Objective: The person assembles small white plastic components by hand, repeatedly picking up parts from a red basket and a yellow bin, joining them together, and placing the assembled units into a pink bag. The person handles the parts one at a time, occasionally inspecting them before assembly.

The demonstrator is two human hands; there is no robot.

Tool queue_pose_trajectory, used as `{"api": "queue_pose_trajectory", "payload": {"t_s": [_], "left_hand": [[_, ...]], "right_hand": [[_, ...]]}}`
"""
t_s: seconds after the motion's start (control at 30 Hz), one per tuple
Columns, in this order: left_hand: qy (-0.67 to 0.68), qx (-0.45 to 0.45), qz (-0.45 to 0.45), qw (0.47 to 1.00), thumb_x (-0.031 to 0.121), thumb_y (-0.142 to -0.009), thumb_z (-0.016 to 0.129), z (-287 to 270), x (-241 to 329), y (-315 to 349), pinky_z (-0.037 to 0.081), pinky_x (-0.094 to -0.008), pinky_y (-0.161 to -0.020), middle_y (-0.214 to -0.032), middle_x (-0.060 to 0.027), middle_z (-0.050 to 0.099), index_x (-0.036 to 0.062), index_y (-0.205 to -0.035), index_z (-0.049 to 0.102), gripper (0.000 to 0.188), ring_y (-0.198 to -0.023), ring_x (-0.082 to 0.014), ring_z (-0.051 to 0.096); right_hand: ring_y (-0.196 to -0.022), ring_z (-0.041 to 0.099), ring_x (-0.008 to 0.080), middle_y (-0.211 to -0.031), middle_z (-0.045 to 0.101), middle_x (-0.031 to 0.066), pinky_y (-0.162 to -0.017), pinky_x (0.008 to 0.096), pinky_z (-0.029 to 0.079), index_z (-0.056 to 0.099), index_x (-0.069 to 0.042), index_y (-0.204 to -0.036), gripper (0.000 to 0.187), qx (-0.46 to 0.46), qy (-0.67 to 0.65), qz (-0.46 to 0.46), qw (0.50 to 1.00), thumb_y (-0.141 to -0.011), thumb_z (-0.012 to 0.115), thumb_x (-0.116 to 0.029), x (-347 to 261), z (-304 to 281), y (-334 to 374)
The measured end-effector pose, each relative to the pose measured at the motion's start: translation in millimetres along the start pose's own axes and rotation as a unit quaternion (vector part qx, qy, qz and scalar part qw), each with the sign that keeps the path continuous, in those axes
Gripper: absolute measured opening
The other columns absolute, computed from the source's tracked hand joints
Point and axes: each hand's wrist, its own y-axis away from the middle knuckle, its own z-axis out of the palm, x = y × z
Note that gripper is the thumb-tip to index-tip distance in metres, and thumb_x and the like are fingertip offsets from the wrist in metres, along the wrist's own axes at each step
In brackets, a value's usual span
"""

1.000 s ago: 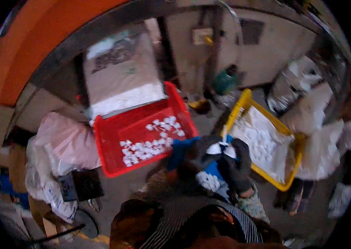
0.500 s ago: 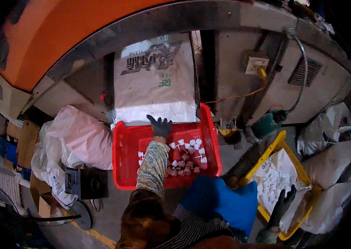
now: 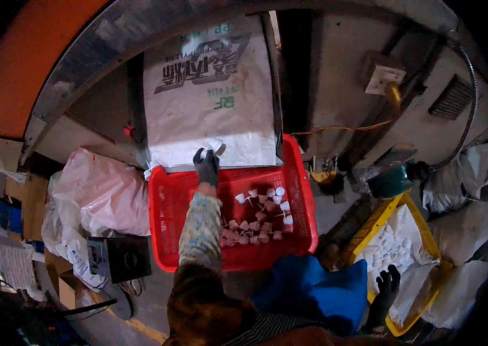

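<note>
In a dark grey glove, my left hand reaches over the lower edge of a printed woven sack. Its thumb and finger are closed on a small white plastic cap-like part. Below lies a red plastic basket holding several white pieces with thin stems and dull pinkish ones. At the right, my gloved right hand hovers beside a yellow crate, fingers apart, holding nothing. White parts lie on a white liner in that crate.
Orange and grey machinery arches overhead. Pink and clear plastic bags and a dark box stand at the left. A yellow cable runs to a wall socket. A green cylinder and white sacks are at the right.
My left hand has gone from spread fingers to a grip on a white part that now shows at the sack's lower edge. The view has shifted. My right hand stays beside the yellow crate.
</note>
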Motion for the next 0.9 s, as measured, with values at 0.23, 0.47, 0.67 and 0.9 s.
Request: {"api": "queue_pose_trajectory", "payload": {"t_s": [0.23,0.47,0.67,0.9], "left_hand": [[-0.246,-0.422,0.040,0.872,0.011,-0.099,0.053,64,62,194,0.052,-0.0289,-0.081,-0.105,-0.0048,0.060,0.0066,-0.127,0.049,0.029,-0.091,-0.0164,0.059],[-0.371,-0.538,0.198,0.731,0.035,-0.096,0.056,112,68,331,0.050,-0.0304,-0.069,-0.092,-0.0033,0.061,0.0056,-0.117,0.054,0.036,-0.078,-0.0153,0.058],[-0.376,-0.655,-0.016,0.655,0.036,-0.095,0.059,131,114,437,0.049,-0.0328,-0.073,-0.091,-0.0004,0.062,0.0091,-0.116,0.060,0.035,-0.082,-0.0161,0.058],[-0.267,-0.674,0.100,0.682,0.022,-0.096,0.059,185,87,505,0.049,-0.0355,-0.090,-0.133,-0.0186,0.047,0.0032,-0.137,0.043,0.048,-0.113,-0.0262,0.054]], "right_hand": [[-0.108,0.059,0.0233,-0.116,0.063,0.0118,-0.096,0.0334,0.046,0.060,0.000,-0.117,0.027,-0.132,0.044,-0.110,0.984,-0.092,0.060,-0.010,-110,84,42],[-0.104,0.060,0.0273,-0.118,0.059,0.0166,-0.091,0.0373,0.048,0.054,-0.003,-0.128,0.048,-0.206,0.114,-0.308,0.922,-0.085,0.068,-0.017,-150,100,76],[-0.104,0.062,0.0280,-0.121,0.060,0.0167,-0.088,0.0369,0.050,0.050,-0.006,-0.136,0.056,-0.153,0.015,-0.287,0.946,-0.085,0.070,-0.019,-138,59,87],[-0.101,0.065,0.0284,-0.107,0.066,0.0174,-0.088,0.0364,0.051,0.064,-0.003,-0.116,0.034,0.034,0.035,-0.232,0.972,-0.084,0.061,-0.015,-77,23,56]]}}
